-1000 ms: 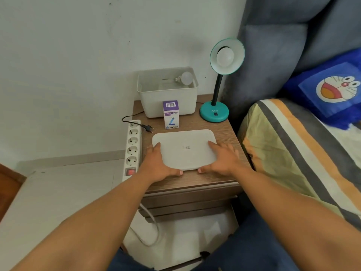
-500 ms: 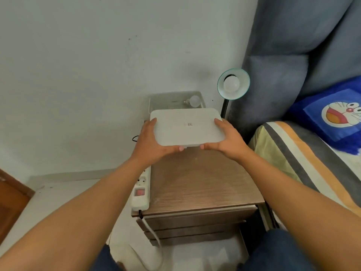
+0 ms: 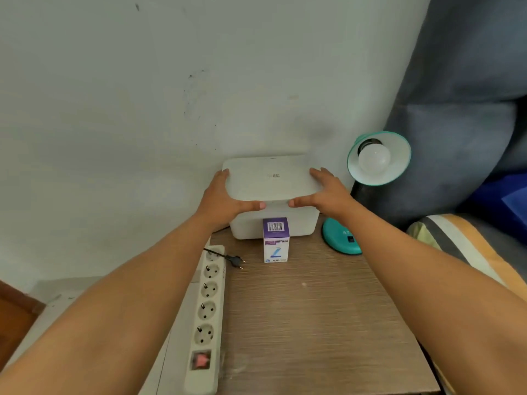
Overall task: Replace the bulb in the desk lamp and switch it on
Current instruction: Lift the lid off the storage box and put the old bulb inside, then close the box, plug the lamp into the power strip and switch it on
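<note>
Right of both hands, lamp.

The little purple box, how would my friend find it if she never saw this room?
Start at the wooden bedside table by the wall. At its back stands a white bin that two hands are covering with a lid. The little purple box stands upright just in front, the only thing with a barcode on top.

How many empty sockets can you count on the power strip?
5, in one row along the power strip at the nightstand's left edge, running from the far end near the loose plug down to just above the red switch. None looks hidden.
</note>
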